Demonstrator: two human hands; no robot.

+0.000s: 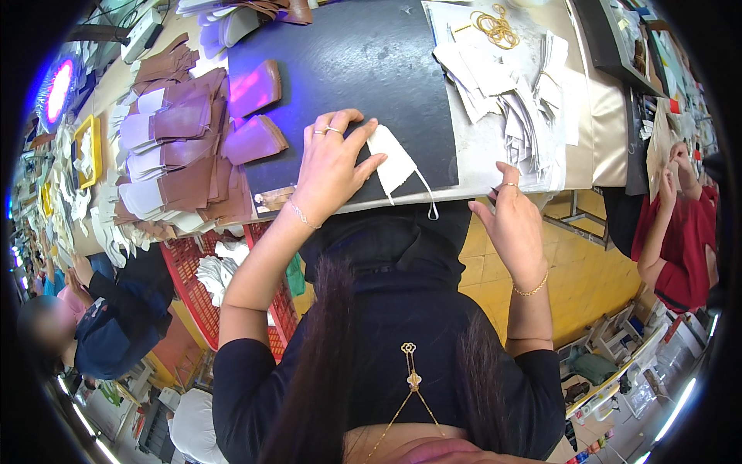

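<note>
Dark mat (363,62), left hand (331,166) flat on white piece (393,158)

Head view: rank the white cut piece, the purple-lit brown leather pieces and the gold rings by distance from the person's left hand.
From the left hand:
1. White cut piece, under its fingertips, on the dark mat.
2. Purple-lit brown leather pieces, just to its left.
3. Gold rings, far corner, up right.
</note>
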